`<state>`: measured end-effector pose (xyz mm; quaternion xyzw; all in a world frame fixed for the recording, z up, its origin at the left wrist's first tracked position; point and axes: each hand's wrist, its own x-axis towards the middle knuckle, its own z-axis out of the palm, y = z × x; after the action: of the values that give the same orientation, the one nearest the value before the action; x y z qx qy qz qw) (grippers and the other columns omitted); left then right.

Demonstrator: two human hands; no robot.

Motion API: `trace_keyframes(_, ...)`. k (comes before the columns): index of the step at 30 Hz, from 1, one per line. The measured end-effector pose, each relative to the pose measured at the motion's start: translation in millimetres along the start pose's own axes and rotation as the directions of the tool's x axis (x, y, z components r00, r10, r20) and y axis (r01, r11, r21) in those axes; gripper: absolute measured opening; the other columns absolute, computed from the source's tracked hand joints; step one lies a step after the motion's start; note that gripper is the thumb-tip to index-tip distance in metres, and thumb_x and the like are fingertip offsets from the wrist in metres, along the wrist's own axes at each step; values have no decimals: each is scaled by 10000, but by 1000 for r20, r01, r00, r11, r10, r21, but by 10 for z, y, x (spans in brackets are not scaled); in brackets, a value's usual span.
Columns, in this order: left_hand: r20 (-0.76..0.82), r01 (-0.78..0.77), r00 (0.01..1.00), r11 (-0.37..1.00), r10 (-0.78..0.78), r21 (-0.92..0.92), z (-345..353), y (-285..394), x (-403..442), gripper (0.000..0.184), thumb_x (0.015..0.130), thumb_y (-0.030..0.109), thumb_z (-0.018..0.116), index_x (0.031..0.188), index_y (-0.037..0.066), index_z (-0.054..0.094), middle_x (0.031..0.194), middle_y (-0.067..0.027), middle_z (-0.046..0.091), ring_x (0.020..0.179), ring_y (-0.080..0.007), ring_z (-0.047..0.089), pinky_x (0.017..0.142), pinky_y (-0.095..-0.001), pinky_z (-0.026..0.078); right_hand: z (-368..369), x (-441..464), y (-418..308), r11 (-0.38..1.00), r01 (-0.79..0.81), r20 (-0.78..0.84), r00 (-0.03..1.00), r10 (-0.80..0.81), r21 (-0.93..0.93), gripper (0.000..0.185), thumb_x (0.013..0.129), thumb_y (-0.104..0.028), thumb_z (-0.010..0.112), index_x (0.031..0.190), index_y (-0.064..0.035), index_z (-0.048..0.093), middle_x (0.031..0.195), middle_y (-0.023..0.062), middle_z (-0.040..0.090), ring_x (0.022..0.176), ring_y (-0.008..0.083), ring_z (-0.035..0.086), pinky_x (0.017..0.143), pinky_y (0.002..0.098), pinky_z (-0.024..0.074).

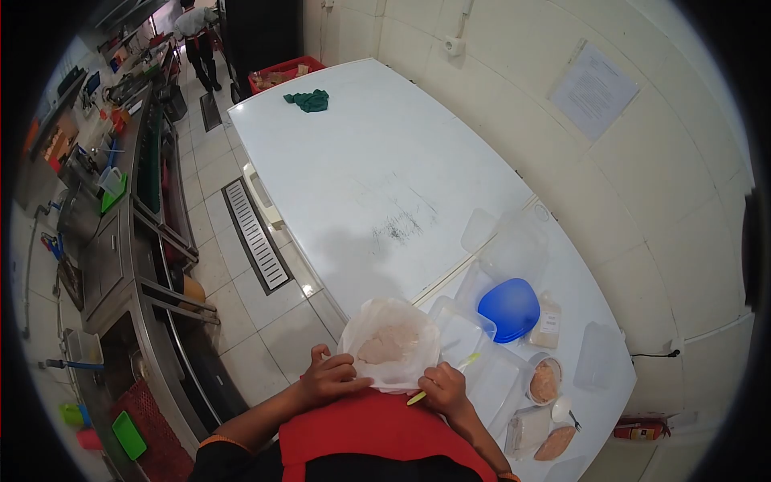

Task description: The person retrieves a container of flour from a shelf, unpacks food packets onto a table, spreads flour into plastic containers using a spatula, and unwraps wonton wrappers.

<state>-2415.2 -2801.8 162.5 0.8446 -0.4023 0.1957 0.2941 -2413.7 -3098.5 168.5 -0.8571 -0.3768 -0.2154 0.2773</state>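
A crumpled white sheet or bag (428, 320), cupped like a bowl, holds a pale pinkish paste-like mass (390, 344) in front of my red apron. My left hand (329, 376) grips its left edge with bent fingers. On the opposite side my right hand (443, 387) is closed at the sheet's edge. A thin yellow-green tool (416, 398) passes through that same hand, sticking out at both ends; its kind cannot be made out. Beside the right hand lie clear plastic containers (499, 384).
A blue lid (509, 310), a tub of orange-pink food (545, 381) and bagged food (528, 432) sit at right on the white chest top (345, 161). A green cloth (308, 100) lies farther off. Steel counters (108, 257) line the left; a person (197, 36) stands in the aisle.
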Motion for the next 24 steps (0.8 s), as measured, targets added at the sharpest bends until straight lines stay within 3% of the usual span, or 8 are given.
trace_keyframes(5, -70, -16, 997, 1000, 16, -4, 64, -44, 20, 311, 777, 126, 684, 1046, 279, 714, 757, 74, 473, 876, -90, 576, 842, -427, 228, 64, -81, -49, 998, -62, -3, 998, 62, 7, 294, 629, -217, 820, 771, -115, 584, 826, 29, 557, 608, 210, 537, 497, 315, 432)
trace_keyframes(8, -113, -8, 994, 1000, 7, -11, 122, -37, 63, 300, 761, 135, 699, 1023, 279, 714, 749, 74, 470, 863, -89, 575, 852, -421, 224, 87, -84, -74, 979, -169, -69, 982, 177, 113, 246, 642, -112, 798, 775, -75, 594, 794, 64, 535, 608, 229, 554, 494, 325, 427)
trace_keyframes(14, -183, -22, 983, 998, 32, 55, 265, 31, 157, 257, 723, 171, 727, 949, 293, 717, 757, 76, 475, 879, -99, 573, 874, -412, 219, 9, -113, -80, 980, -190, -77, 978, 194, 50, 242, 631, 66, 676, 835, -52, 621, 871, 82, 607, 685, 237, 638, 557, 332, 506)
trace_keyframes(17, -176, -12, 984, 999, 20, 47, 258, 73, 141, 235, 713, 185, 727, 916, 303, 718, 761, 78, 473, 892, -95, 570, 875, -403, 213, 26, -121, -98, 984, -177, -113, 978, 174, -11, 181, 685, -19, 686, 839, -100, 638, 887, 39, 621, 657, 206, 632, 532, 317, 507)
trace_keyframes(24, -251, 9, 968, 995, 16, 96, 335, 142, 70, 231, 699, 200, 715, 893, 324, 714, 763, 81, 468, 890, -93, 575, 850, -395, 203, 88, -249, -119, 992, -109, -168, 981, 97, -65, 235, 618, -27, 674, 836, -107, 636, 823, 33, 589, 595, 208, 561, 487, 327, 441)
